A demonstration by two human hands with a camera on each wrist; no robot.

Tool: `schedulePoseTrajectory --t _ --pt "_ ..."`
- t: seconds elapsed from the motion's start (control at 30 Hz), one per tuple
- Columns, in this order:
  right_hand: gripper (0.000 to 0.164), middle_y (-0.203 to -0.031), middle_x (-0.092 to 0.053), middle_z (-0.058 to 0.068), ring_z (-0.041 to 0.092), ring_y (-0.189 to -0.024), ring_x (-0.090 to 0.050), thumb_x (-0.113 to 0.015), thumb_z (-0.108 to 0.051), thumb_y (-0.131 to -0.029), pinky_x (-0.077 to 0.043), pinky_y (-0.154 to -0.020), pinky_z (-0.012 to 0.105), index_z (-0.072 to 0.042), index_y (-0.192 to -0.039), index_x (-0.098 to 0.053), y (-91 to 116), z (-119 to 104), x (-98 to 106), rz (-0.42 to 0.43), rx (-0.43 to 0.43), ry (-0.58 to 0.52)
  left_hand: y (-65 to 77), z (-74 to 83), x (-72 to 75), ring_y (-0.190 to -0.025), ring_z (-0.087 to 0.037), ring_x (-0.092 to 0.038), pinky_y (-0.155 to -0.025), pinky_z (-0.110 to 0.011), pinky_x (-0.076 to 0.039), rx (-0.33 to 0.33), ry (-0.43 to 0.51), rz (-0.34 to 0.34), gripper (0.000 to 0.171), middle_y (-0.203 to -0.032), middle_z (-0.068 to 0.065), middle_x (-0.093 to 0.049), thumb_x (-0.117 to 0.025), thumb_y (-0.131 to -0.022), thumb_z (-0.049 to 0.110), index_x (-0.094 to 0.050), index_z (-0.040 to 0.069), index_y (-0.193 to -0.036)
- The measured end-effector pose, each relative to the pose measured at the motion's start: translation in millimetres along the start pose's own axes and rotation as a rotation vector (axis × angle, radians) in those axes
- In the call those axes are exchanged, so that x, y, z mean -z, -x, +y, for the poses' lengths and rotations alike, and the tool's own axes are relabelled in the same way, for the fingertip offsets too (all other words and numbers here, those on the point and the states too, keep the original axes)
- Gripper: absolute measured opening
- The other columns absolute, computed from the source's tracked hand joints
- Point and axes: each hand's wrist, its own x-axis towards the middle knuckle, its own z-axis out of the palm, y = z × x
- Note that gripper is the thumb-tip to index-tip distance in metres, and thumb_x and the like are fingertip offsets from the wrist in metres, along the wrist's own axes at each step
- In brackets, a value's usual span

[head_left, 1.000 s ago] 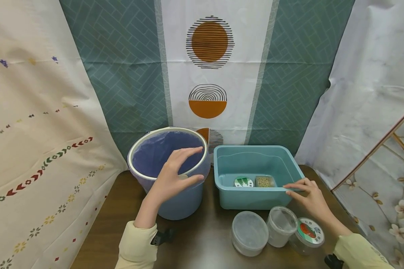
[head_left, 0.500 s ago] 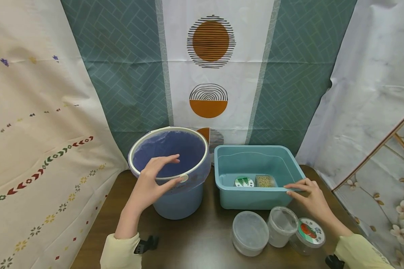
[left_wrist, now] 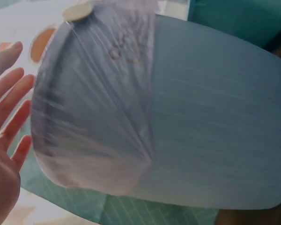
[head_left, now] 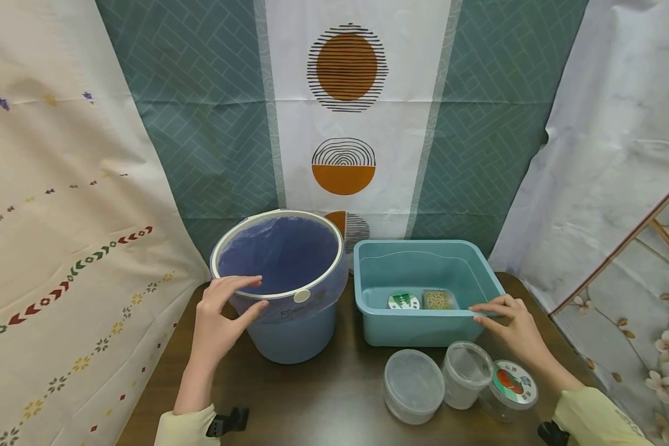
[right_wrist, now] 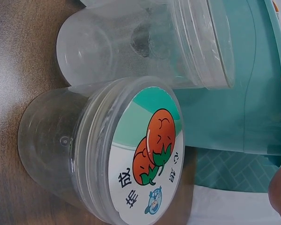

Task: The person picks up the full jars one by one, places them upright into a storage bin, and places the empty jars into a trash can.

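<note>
Blue-green plastic forms the tub (head_left: 418, 332) on the surface (head_left: 334, 406) in the head view; the right hand (head_left: 517, 328) pinches its front rim between thumb and fingers, perhaps to steady it, and two packs (head_left: 438, 300) lie inside, unseen elsewhere. Three jars (head_left: 464, 385) stand before it. Holding nothing, the left hand (head_left: 214, 328) spreads near the bin (head_left: 294, 342). Left wrist view shows those fingers fanned apart and the bag (left_wrist: 98, 108) creased over the bin's rim, probably folded to stay put. Right wrist view crops the right hand but shows one lid (right_wrist: 147, 157) close, its fruit label plainer.
</note>
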Motion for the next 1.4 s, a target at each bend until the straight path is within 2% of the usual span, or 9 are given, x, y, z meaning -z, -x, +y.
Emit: schedulePoseTrajectory --t 0.17,0.33,0.47,0.63,1.4 --pt "0.022 -0.094 -0.054 -0.003 0.002 -0.091 -0.036 -0.078 -0.01 -0.082 -0.028 -0.075 0.026 -0.018 -0.103 -0.078 -1.8 0.5 -0.1 0.0 0.003 -0.002 7.1 -9.7 -0.7 -0.103 -0.008 -0.054 -0.095 -0.018 -0.035 -0.017 0.049 0.095 0.046 -0.1 -0.007 -0.071 -0.088 -0.062 -0.005 -0.077 0.009 -0.105" --pt "0.023 -0.093 -0.054 -0.002 0.005 -0.09 -0.037 -0.078 -0.01 -0.082 -0.028 -0.075 0.026 -0.019 -0.103 -0.078 -3.7 1.3 -0.1 0.0 0.005 0.001 10.6 -15.3 -3.0 -0.098 -0.006 -0.05 -0.088 -0.018 -0.035 -0.005 0.085 0.137 0.041 -0.095 -0.007 -0.066 -0.086 -0.062 -0.009 -0.079 0.009 -0.098" --pt "0.022 -0.093 -0.055 -0.001 0.007 -0.09 -0.037 -0.078 -0.01 -0.082 -0.028 -0.075 0.027 -0.019 -0.102 -0.078 -4.6 1.2 0.4 0.004 0.008 0.003 11.4 -18.5 -4.5 -0.096 -0.006 -0.049 -0.086 -0.019 -0.034 -0.001 0.059 0.14 0.037 -0.094 -0.006 -0.065 -0.085 -0.063 -0.009 -0.08 0.01 -0.095" --pt "0.022 -0.093 -0.055 -0.002 0.002 -0.09 -0.036 -0.079 -0.01 -0.082 -0.028 -0.074 0.025 -0.019 -0.102 -0.078 -4.4 1.6 0.1 0.004 0.004 0.008 12.4 -22.8 -6.0 -0.095 -0.006 -0.049 -0.086 -0.019 -0.034 0.0 0.03 0.137 0.034 -0.093 -0.005 -0.065 -0.085 -0.065 -0.008 -0.08 0.012 -0.092" --pt "0.024 -0.094 -0.055 -0.004 -0.001 -0.089 -0.034 -0.079 -0.01 -0.081 -0.029 -0.074 0.025 -0.022 -0.101 -0.078 0.4 3.3 -2.9 0.018 -0.003 0.008 21.5 -26.2 -12.3 -0.102 -0.006 -0.045 -0.092 -0.018 -0.032 0.021 0.013 0.153 0.033 -0.096 -0.006 -0.063 -0.085 -0.065 -0.008 -0.078 0.012 -0.091"
